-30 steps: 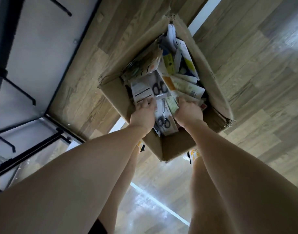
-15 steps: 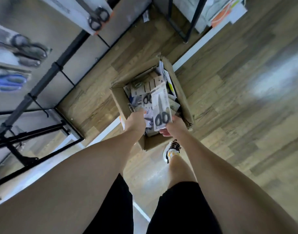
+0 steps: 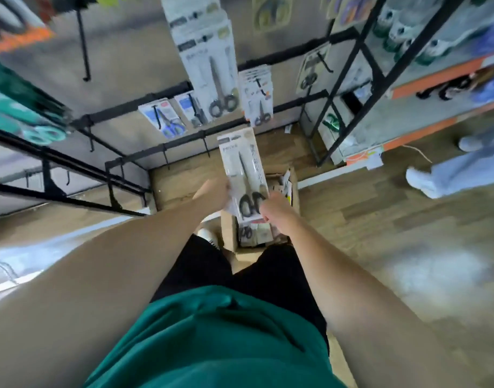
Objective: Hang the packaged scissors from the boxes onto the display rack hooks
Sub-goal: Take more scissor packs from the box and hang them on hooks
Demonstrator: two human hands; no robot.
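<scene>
Both hands hold one flat carded pack of black-handled scissors (image 3: 244,175) by its lower end. The right hand (image 3: 276,210) pinches the corner at 5 o'clock; the left hand (image 3: 213,193) grips the edge at 8 o'clock. The card's top points at 12 toward the black wire rack (image 3: 167,148), above the open cardboard box (image 3: 230,233).

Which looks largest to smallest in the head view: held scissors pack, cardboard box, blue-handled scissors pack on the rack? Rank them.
1. cardboard box, partly hidden by arms and pack
2. held scissors pack, nearer the camera, so this is unsure
3. blue-handled scissors pack, smallest, but farther away
</scene>
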